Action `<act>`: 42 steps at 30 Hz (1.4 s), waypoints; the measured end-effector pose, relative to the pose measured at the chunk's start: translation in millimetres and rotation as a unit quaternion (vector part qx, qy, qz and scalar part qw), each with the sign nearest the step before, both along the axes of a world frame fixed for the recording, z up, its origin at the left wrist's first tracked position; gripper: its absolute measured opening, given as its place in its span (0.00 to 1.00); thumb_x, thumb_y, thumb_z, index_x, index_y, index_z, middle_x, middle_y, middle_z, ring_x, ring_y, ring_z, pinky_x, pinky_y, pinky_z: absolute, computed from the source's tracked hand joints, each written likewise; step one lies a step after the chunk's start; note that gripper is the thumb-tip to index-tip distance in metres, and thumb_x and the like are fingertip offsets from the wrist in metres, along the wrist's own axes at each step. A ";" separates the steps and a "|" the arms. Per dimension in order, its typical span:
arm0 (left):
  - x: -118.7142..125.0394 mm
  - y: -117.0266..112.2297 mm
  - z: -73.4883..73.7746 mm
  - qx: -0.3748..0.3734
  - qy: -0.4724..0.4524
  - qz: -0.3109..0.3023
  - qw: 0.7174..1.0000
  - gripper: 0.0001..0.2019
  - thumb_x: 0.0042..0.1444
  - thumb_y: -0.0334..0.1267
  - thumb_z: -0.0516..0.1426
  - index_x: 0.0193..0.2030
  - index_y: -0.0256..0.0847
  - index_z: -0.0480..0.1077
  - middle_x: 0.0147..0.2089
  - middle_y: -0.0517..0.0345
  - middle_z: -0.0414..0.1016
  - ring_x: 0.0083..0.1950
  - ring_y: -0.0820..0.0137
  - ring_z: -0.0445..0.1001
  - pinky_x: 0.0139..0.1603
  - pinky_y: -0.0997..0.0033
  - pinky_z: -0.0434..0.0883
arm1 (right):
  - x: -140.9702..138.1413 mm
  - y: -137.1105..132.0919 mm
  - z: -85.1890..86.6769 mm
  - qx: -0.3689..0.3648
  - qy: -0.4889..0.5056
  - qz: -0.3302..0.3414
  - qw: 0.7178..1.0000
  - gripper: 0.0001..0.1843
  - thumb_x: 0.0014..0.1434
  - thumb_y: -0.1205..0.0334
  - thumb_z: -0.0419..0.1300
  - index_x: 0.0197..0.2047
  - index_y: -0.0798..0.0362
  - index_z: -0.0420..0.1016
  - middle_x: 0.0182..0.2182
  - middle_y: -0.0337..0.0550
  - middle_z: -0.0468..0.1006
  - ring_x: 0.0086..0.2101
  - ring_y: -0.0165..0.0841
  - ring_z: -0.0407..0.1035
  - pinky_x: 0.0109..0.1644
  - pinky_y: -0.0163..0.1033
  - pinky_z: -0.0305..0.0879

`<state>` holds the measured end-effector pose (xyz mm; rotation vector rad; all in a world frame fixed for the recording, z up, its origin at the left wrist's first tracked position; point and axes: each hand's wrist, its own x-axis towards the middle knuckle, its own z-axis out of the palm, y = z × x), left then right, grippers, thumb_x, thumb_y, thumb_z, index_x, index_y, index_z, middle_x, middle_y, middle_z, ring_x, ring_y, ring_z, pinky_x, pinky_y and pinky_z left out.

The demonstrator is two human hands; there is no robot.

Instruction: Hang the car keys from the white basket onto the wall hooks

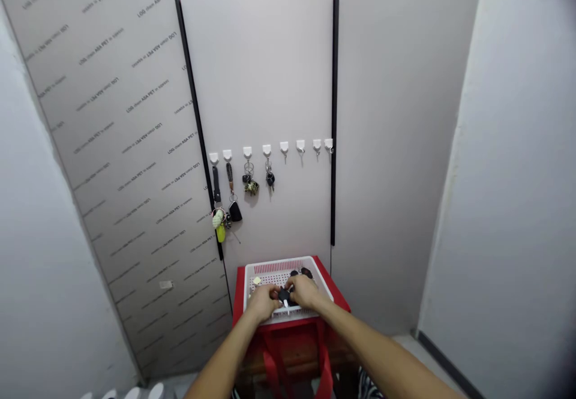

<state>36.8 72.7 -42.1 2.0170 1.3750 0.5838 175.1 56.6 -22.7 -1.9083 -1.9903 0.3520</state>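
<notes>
Over the white basket [279, 265], the left hand [263, 302] and right hand [305, 291] pinched 1 black key fob [284, 296] between closed fingers — best handled, I judged, by gripping its body and keeping its blade off the mesh.

A red stand [239, 294] bears one white slotted basket [270, 266], which sits squarely and covers most of its top.

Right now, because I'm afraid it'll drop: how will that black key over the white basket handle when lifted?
Probably stiff and light: the black key is small, pinched between the left hand and right hand. Little of it shows between them, so it may slip. If dropped, it would likely land in the white basket beneath, not roll away.
</notes>
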 end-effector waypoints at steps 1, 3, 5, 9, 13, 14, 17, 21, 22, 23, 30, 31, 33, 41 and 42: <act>-0.5 0.2 -1.5 0.012 -0.002 0.004 1.000 0.17 0.32 0.30 0.55 0.35 0.38 0.65 0.31 0.60 0.69 0.30 0.75 0.65 0.28 0.80 0.59 | -1.5 -1.0 0.2 0.009 0.008 -0.003 1.000 0.12 0.36 0.69 0.52 0.27 0.52 0.71 0.25 0.42 0.72 0.27 0.29 0.64 0.27 0.30 0.53; -1.1 1.3 -3.4 0.023 -0.022 0.026 0.999 0.20 0.32 0.30 0.55 0.38 0.39 0.63 0.30 0.61 0.68 0.29 0.76 0.65 0.27 0.80 0.58 | -5.0 -2.5 1.2 0.029 0.048 0.009 0.998 0.09 0.38 0.69 0.50 0.24 0.55 0.70 0.23 0.42 0.72 0.25 0.27 0.63 0.26 0.29 0.53; -1.2 2.8 -2.9 0.014 -0.072 0.055 0.996 0.21 0.33 0.29 0.55 0.39 0.39 0.61 0.27 0.62 0.68 0.27 0.77 0.64 0.26 0.80 0.58 | -9.3 -3.1 3.5 0.043 0.122 0.038 0.991 0.07 0.38 0.69 0.50 0.21 0.58 0.69 0.19 0.41 0.70 0.22 0.26 0.61 0.24 0.28 0.52; -3.0 2.9 5.4 -0.026 -0.229 0.080 0.970 0.12 0.37 0.29 0.52 0.33 0.36 0.62 0.19 0.65 0.63 0.20 0.80 0.61 0.22 0.81 0.57 | -17.9 -1.0 11.5 0.044 0.273 0.051 0.960 0.07 0.39 0.68 0.48 0.17 0.59 0.65 0.15 0.37 0.64 0.18 0.22 0.56 0.22 0.27 0.51; -6.0 -2.5 14.3 -0.063 -0.334 0.081 0.937 0.04 0.38 0.30 0.51 0.24 0.35 0.59 0.15 0.68 0.57 0.16 0.82 0.57 0.18 0.82 0.55 | -19.8 2.8 19.4 0.036 0.334 0.045 0.941 0.06 0.39 0.66 0.49 0.16 0.59 0.62 0.14 0.35 0.62 0.18 0.22 0.54 0.23 0.27 0.52; -6.2 -3.9 15.7 -0.066 -0.343 0.082 0.933 0.03 0.38 0.30 0.51 0.23 0.35 0.59 0.15 0.68 0.57 0.17 0.82 0.57 0.18 0.82 0.55 | -19.3 3.5 21.3 0.034 0.337 0.050 0.940 0.07 0.39 0.65 0.49 0.16 0.59 0.62 0.14 0.35 0.62 0.18 0.22 0.54 0.23 0.27 0.51; -5.9 -6.4 19.5 -0.070 -0.353 0.090 0.929 0.03 0.38 0.32 0.51 0.21 0.35 0.58 0.14 0.68 0.58 0.17 0.83 0.57 0.18 0.83 0.54 | -16.7 3.9 29.1 0.040 0.331 0.063 0.941 0.07 0.40 0.64 0.50 0.16 0.59 0.63 0.15 0.35 0.63 0.19 0.22 0.55 0.24 0.28 0.52; -9.0 -2.8 34.0 -0.072 -0.350 0.088 0.930 0.04 0.39 0.34 0.50 0.20 0.35 0.58 0.15 0.67 0.59 0.17 0.83 0.58 0.17 0.83 0.53 | -14.2 4.2 44.2 0.051 0.311 0.056 0.947 0.07 0.40 0.64 0.50 0.18 0.59 0.64 0.15 0.36 0.65 0.19 0.22 0.56 0.24 0.28 0.52; -11.0 -0.7 40.3 -0.063 -0.344 0.086 0.933 0.04 0.39 0.33 0.49 0.19 0.34 0.58 0.15 0.67 0.59 0.17 0.83 0.58 0.17 0.83 0.53 | -13.9 5.0 47.7 0.048 0.312 0.057 0.947 0.07 0.40 0.64 0.51 0.18 0.59 0.65 0.16 0.36 0.65 0.19 0.22 0.56 0.24 0.28 0.52; -13.4 1.6 47.4 -0.051 -0.335 0.085 0.937 0.04 0.39 0.33 0.49 0.19 0.34 0.59 0.15 0.66 0.59 0.17 0.83 0.58 0.18 0.83 0.54 | -13.7 6.2 50.7 0.045 0.318 0.061 0.945 0.07 0.39 0.64 0.51 0.19 0.59 0.65 0.16 0.36 0.65 0.18 0.22 0.56 0.23 0.28 0.52; -24.2 16.2 99.9 -0.014 -0.318 0.069 0.946 0.03 0.39 0.32 0.50 0.20 0.35 0.59 0.14 0.67 0.60 0.16 0.82 0.59 0.19 0.82 0.55 | -18.5 12.1 66.0 0.032 0.411 0.102 0.905 0.12 0.39 0.66 0.52 0.30 0.59 0.67 0.24 0.39 0.69 0.24 0.23 0.60 0.30 0.31 0.56; -23.8 16.5 106.2 -0.012 -0.322 0.065 0.945 0.03 0.39 0.33 0.50 0.20 0.35 0.59 0.14 0.66 0.60 0.17 0.82 0.59 0.19 0.81 0.56 | -19.9 11.0 69.0 0.028 0.416 0.120 0.901 0.12 0.39 0.67 0.52 0.31 0.59 0.67 0.25 0.39 0.70 0.25 0.24 0.61 0.32 0.31 0.56; -22.3 15.5 117.6 -0.009 -0.328 0.055 0.943 0.04 0.39 0.33 0.51 0.21 0.34 0.60 0.15 0.66 0.61 0.17 0.82 0.60 0.20 0.81 0.56 | -22.6 8.2 75.6 0.019 0.419 0.148 0.896 0.13 0.39 0.67 0.52 0.32 0.58 0.67 0.24 0.38 0.70 0.26 0.24 0.61 0.32 0.31 0.55; -20.3 7.6 144.9 0.006 -0.336 0.004 0.942 0.04 0.38 0.33 0.52 0.21 0.34 0.60 0.16 0.65 0.62 0.19 0.81 0.62 0.21 0.81 0.56 | -21.5 8.4 98.8 0.026 0.443 0.115 0.888 0.07 0.41 0.65 0.51 0.25 0.58 0.66 0.17 0.34 0.65 0.18 0.20 0.55 0.21 0.27 0.51; -21.0 7.2 146.2 0.008 -0.339 0.003 0.941 0.04 0.37 0.33 0.52 0.21 0.34 0.60 0.16 0.65 0.62 0.19 0.81 0.62 0.21 0.81 0.56 | -20.5 8.7 101.4 0.024 0.448 0.103 0.888 0.06 0.41 0.64 0.51 0.23 0.58 0.65 0.15 0.33 0.64 0.17 0.19 0.55 0.20 0.27 0.51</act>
